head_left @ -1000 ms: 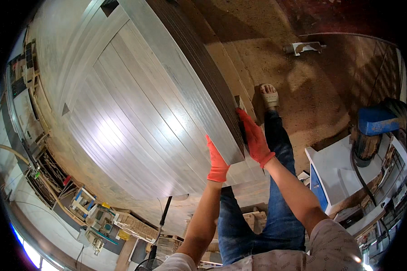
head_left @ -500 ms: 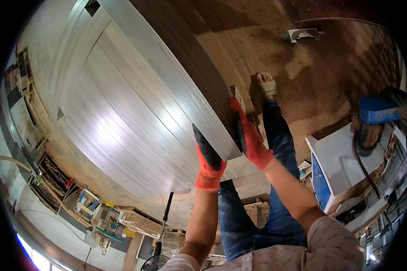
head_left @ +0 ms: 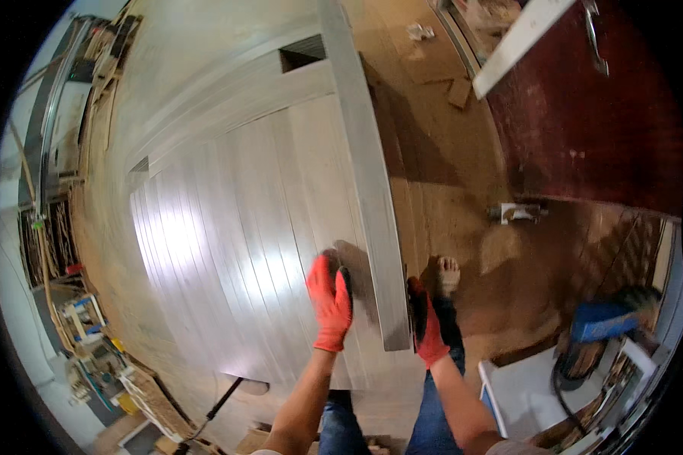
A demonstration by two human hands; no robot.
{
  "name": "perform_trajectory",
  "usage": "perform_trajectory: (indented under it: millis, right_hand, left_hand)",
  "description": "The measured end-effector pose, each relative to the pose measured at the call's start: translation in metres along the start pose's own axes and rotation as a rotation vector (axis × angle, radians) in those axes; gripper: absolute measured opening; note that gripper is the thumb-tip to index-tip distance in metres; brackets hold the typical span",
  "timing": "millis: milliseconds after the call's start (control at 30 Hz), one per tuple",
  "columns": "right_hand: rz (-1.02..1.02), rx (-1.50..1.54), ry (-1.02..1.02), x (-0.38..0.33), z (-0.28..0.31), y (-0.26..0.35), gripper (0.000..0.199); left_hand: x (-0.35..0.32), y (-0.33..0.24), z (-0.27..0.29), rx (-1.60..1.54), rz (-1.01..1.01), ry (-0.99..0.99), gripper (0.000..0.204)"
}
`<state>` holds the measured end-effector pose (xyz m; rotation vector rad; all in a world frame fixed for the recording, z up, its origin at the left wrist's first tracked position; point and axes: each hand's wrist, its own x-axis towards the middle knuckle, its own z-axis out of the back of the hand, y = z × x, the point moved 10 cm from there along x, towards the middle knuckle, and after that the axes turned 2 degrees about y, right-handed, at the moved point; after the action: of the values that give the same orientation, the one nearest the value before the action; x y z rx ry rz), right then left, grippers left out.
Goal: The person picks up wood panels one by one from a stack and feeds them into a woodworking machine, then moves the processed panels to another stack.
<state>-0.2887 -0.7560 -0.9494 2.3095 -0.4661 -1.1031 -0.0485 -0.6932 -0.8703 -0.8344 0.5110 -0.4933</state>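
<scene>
A long silvery-grey panel (head_left: 228, 212) with lengthwise grooves lies below me, a straight grey board (head_left: 368, 189) along its right side. My left hand (head_left: 330, 303), in a red glove with a black palm, is over the panel just left of the board. Its fingers are extended and slightly bent, with nothing visible in them; a dark shadow falls beside it. My right hand (head_left: 428, 327), gloved alike, is at the outer side of the board near its close end. Its black palm faces the board and the fingers look straight. Whether it presses there is hidden.
At the right stand a dark red panel (head_left: 592, 114) with a metal handle and a white cabinet (head_left: 520, 387) bearing a blue machine (head_left: 603, 322). A white metal piece (head_left: 520, 212) lies on the brown floor. Timber and tools line the left.
My view has swung, so the board now runs nearly upright and the red panel shows. My left hand has moved off the board's inner edge onto the panel; the right stays by its outer side.
</scene>
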Motion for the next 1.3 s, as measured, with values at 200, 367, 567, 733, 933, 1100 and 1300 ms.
perform_trajectory:
  millis: [200, 367, 567, 733, 933, 1100, 1300]
  right_hand:
    - [0.206, -0.425, -0.226, -0.045, 0.056, -0.033, 0.053]
    - [0.196, -0.428, -0.518, -0.095, 0.085, -0.100, 0.051]
    - [0.246, -1.065, -0.608, -0.096, 0.045, -0.077, 0.049]
    - [0.495, -1.101, -0.670, -0.074, 0.015, -0.044, 0.053]
    - [0.358, -1.124, -0.751, -0.048, 0.023, -0.049, 0.050]
    - [0.278, -1.083, -0.723, -0.040, 0.001, -0.046, 0.056]
    - [0.227, -1.353, -0.719, -0.035, -0.016, -0.035, 0.058]
  left_hand:
    - [-0.006, 0.032, 0.024, 0.766, -0.164, -0.050, 0.069]
    - [-0.011, 0.042, 0.031, 0.641, -0.163, -0.135, 0.061]
    - [-0.008, 0.047, 0.033, 0.613, -0.128, -0.102, 0.061]
    - [-0.008, 0.045, 0.035, 0.607, -0.120, -0.088, 0.063]
    - [-0.006, 0.038, 0.041, 0.561, -0.114, -0.062, 0.062]
    - [-0.004, 0.045, 0.039, 0.607, -0.077, -0.039, 0.063]
    - [-0.004, 0.048, 0.040, 0.578, -0.087, -0.051, 0.063]
